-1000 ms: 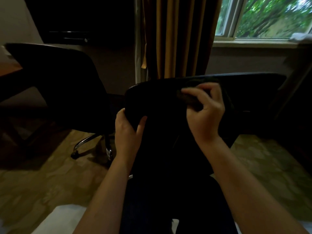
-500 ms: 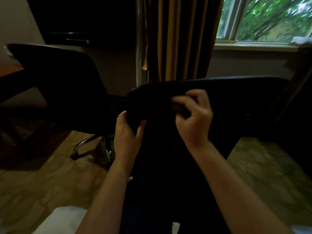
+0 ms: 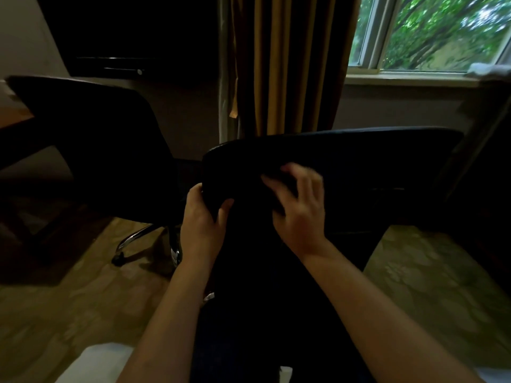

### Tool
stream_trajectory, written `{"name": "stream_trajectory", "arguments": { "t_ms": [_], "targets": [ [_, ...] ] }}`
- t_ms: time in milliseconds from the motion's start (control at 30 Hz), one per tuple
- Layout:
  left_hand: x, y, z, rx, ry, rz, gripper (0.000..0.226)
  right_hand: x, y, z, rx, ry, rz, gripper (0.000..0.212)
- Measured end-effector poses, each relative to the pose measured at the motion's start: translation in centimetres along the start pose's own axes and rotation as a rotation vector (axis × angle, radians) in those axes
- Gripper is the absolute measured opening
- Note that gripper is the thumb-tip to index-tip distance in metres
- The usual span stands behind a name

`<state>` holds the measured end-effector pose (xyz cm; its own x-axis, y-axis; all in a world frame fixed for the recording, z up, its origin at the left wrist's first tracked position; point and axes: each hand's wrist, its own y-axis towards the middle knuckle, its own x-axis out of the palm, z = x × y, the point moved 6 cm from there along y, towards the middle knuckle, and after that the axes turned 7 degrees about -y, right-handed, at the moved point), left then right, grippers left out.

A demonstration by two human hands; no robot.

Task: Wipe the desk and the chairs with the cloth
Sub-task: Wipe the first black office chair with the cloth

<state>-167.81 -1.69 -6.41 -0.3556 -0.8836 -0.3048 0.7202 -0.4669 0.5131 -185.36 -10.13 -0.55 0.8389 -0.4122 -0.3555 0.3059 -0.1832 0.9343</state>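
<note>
A black chair point(image 3: 373, 161) stands right in front of me, its backrest top running from centre to right. My left hand point(image 3: 203, 219) grips the backrest's left edge, thumb on the near face. My right hand point(image 3: 300, 208) holds a dark cloth point(image 3: 279, 183) with curled fingers and presses it against the backrest's near face, just right of the left hand. The cloth is hard to tell from the dark chair. A second black chair point(image 3: 91, 139) stands at the left, and a corner of the wooden desk point(image 3: 13, 117) shows at the far left edge.
Gold-striped curtains point(image 3: 287, 64) hang behind the chairs, beside a window point(image 3: 431, 34) with a sill. The second chair's chrome base with castors point(image 3: 138, 241) rests on patterned carpet. Dark furniture fills the back left. Something white lies at the bottom left.
My right hand has slid down and to the left across the backrest with the cloth, ending closer to my left hand. The left hand has kept its grip on the edge.
</note>
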Motion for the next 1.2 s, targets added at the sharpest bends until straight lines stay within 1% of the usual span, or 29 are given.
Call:
{"name": "stream_trajectory", "arguments": {
  "t_ms": [33, 100, 167, 200, 267, 333, 367, 400, 433, 500, 567, 633, 700, 733, 800, 867, 933, 1000, 1033, 1067, 1133, 1167, 1200],
  "targets": [
    [-0.1, 0.2, 0.0, -0.015, 0.012, -0.003, 0.051, 1.1, -1.6, 0.3, -0.03, -0.006, -0.064, 0.038],
    [-0.1, 0.5, 0.0, -0.036, 0.03, -0.022, 0.051, 2.0, -3.6, 0.8, -0.069, 0.011, -0.145, 0.039],
    [0.0, 0.7, -0.1, -0.05, 0.011, -0.056, 0.049, 1.4, -3.3, 1.4, -0.072, 0.062, -0.164, 0.034],
    [0.0, 0.8, -0.2, -0.059, -0.007, -0.072, 0.048, 0.8, -2.6, 1.8, -0.062, 0.083, -0.146, 0.031],
    [0.1, 1.0, -0.6, -0.083, -0.035, -0.089, 0.047, -1.2, -0.1, 2.7, -0.01, 0.083, -0.037, 0.028],
    [0.0, 1.0, -0.8, -0.11, -0.096, -0.051, 0.051, -4.1, 2.7, 4.1, 0.094, 0.079, 0.163, 0.021],
    [-0.3, 0.8, -0.6, -0.086, -0.119, 0.007, 0.055, -5.4, 3.8, 4.7, 0.138, 0.064, 0.254, 0.02],
    [-0.7, 0.4, 0.1, -0.023, -0.117, 0.082, 0.061, -6.4, 4.6, 5.0, 0.165, 0.049, 0.312, 0.021],
    [-1.0, -0.1, 1.0, 0.051, -0.074, 0.147, 0.066, -6.7, 5.0, 5.2, 0.171, 0.044, 0.329, 0.023],
    [-1.0, -0.9, 3.2, 0.185, 0.059, 0.23, 0.07, -5.2, 4.0, 4.4, 0.11, 0.047, 0.235, 0.029],
    [-0.8, -1.4, 5.7, 0.298, 0.179, 0.265, 0.07, -2.0, 0.9, 3.0, -0.021, -0.003, 0.06, 0.038],
    [-0.4, -1.5, 7.5, 0.417, 0.265, 0.259, 0.07, 1.3, -2.8, 2.5, -0.131, -0.113, -0.102, 0.046],
    [0.0, -1.0, 8.6, 0.499, 0.342, 0.198, 0.071, 2.8, -5.1, 2.9, -0.157, -0.182, -0.185, 0.048],
    [0.2, -0.6, 8.9, 0.522, 0.37, 0.167, 0.073, 2.9, -5.3, 3.2, -0.148, -0.164, -0.178, 0.043],
    [0.4, 0.4, 8.8, 0.529, 0.392, 0.133, 0.079, 2.1, -4.3, 3.8, -0.077, -0.03, -0.111, 0.027],
    [0.5, 1.0, 8.4, 0.528, 0.388, 0.135, 0.082, -0.3, -1.7, 5.0, 0.033, 0.045, 0.041, 0.025],
    [0.5, 1.3, 8.4, 0.54, 0.392, 0.171, 0.084, -3.7, 1.7, 6.0, 0.087, -0.005, 0.208, 0.017],
    [0.3, 2.1, 8.8, 0.536, 0.424, 0.21, 0.087, -6.2, 4.0, 6.5, 0.071, -0.068, 0.328, 0.02],
    [0.2, 2.6, 9.1, 0.529, 0.445, 0.218, 0.088, -6.4, 4.6, 6.4, 0.057, -0.094, 0.331, 0.02],
    [0.1, 3.2, 9.3, 0.527, 0.455, 0.216, 0.089, -5.9, 4.5, 6.1, 0.029, -0.116, 0.29, 0.022],
    [0.0, 3.7, 9.6, 0.541, 0.424, 0.191, 0.087, -3.5, 2.7, 5.2, 0.01, -0.135, 0.138, 0.038],
    [0.0, 3.7, 9.6, 0.546, 0.404, 0.18, 0.086, -2.3, 1.4, 5.0, 0.017, -0.123, 0.083, 0.042],
    [-0.1, 3.8, 9.5, 0.541, 0.394, 0.172, 0.085, -1.5, 0.3, 4.9, 0.028, -0.094, 0.052, 0.042]
  ]
}}
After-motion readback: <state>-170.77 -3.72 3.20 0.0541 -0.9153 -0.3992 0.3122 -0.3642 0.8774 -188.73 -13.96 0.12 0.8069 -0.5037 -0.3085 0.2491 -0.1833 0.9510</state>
